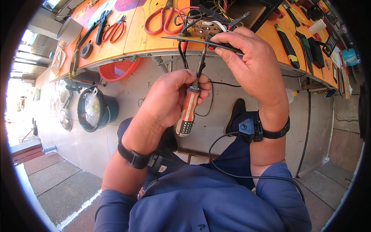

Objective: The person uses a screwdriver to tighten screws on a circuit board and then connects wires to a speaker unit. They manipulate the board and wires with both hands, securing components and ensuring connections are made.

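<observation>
My left hand (pixel 164 94) is closed round the upper part of a screwdriver (pixel 188 110) with a red and white handle, blue near the bottom. Its shaft points up, and the tip meets the underside of a thin dark panel or seems very close to it. My right hand (pixel 251 56) pinches the right end of that panel between thumb and fingers at the bench's front edge. Just behind the panel is a circuit board (pixel 203 30) with small components and several wires. Beside it on the left lie large red-handled scissors (pixel 164 21).
The orange bench (pixel 133 33) carries red-handled pliers (pixel 114 30), a roll of black tape (pixel 87 50) and a black and yellow cutter (pixel 288 46). A red basin (pixel 118 70) and a bucket with a plastic bag (pixel 108 108) stand below. A black cable (pixel 224 84) hangs underneath.
</observation>
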### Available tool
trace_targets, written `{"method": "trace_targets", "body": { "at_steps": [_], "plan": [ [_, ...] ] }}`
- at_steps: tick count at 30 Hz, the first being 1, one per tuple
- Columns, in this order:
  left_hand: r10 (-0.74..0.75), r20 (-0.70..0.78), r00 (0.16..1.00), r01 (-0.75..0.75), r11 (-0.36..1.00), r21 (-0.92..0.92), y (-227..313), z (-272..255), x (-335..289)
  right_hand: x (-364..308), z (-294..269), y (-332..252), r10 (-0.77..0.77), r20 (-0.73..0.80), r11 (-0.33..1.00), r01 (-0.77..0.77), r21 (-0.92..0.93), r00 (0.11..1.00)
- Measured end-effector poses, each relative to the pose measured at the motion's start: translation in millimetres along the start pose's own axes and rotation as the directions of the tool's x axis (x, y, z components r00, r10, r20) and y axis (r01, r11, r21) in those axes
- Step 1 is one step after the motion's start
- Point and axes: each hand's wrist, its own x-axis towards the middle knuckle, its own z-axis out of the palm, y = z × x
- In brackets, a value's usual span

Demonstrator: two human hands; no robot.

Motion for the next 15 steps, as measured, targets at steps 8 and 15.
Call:
{"method": "trace_targets", "body": {
  "at_steps": [8,15],
  "plan": [
    [0.091,0.086,0.992,-0.089,0.996,-0.027,-6.2,0.0,0.7,0.1,0.5,0.4,-0.008,-0.011,1.000,0.008,0.006,1.000],
    [0.086,0.063,0.994,-0.086,0.996,-0.014,-6.9,-6.8,4.9,0.2,0.4,-0.7,0.001,-0.008,1.000,-0.001,-0.003,1.000]
  ]
}}
